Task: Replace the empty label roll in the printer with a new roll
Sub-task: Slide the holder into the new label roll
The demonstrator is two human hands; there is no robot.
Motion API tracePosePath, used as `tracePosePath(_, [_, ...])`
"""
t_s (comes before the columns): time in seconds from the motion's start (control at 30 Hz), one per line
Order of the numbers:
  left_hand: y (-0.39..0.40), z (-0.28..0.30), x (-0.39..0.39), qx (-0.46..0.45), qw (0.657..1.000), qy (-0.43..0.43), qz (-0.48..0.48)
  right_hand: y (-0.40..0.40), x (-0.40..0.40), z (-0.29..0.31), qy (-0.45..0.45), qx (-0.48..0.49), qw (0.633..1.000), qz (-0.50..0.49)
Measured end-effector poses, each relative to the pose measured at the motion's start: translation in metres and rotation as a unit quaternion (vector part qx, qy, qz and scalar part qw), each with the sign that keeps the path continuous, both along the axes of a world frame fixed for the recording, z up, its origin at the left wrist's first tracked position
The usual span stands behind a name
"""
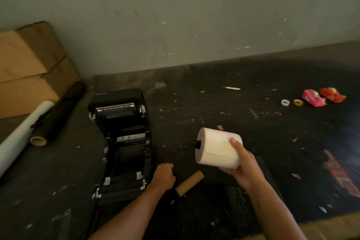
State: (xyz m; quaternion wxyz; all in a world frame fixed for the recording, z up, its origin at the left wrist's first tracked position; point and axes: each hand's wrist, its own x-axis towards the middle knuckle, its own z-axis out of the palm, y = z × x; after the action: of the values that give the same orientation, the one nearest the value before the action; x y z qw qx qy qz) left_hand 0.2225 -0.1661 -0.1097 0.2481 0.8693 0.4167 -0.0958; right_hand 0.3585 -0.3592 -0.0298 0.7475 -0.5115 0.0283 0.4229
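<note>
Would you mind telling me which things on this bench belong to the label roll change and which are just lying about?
For the job:
- printer, lid open
- new white label roll, held in the right hand
- empty cardboard core, beside the left hand

Lying about:
- cardboard boxes
- white and black rolls
- two small tape rings
- pink and orange tape dispensers

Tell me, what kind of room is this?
Probably a packing or shipping workroom: a label printer stands open on a scuffed dark table, with cardboard boxes and tape dispensers nearby.
</note>
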Motion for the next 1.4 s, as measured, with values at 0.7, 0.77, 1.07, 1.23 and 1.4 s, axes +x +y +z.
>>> tracePosePath(0.7, [0.001, -0.005, 0.007, 0.07, 0.99, 0.114, -0.05, -0.011, 0.0, 0.012, -0.011, 0.016, 1.0, 0.02])
tracePosePath(0.77, [0.002, -0.004, 0.007, 0.068, 0.992, 0.099, -0.041, -0.01, -0.001, 0.015, -0.009, 0.021, 1.0, 0.017])
tracePosePath(1.07, [0.002, -0.001, 0.003, 0.064, 0.994, 0.064, -0.058, -0.006, -0.01, 0.021, -0.01, 0.031, 0.999, 0.015])
tracePosePath(1.23, [0.002, 0.0, 0.003, 0.04, 0.995, 0.058, -0.069, -0.006, -0.014, 0.019, -0.016, 0.024, 0.999, 0.015])
tracePosePath(1.4, [0.004, 0.014, 0.014, 0.0, 0.998, -0.058, -0.018, -0.006, -0.016, 0.018, -0.014, 0.011, 1.0, 0.005])
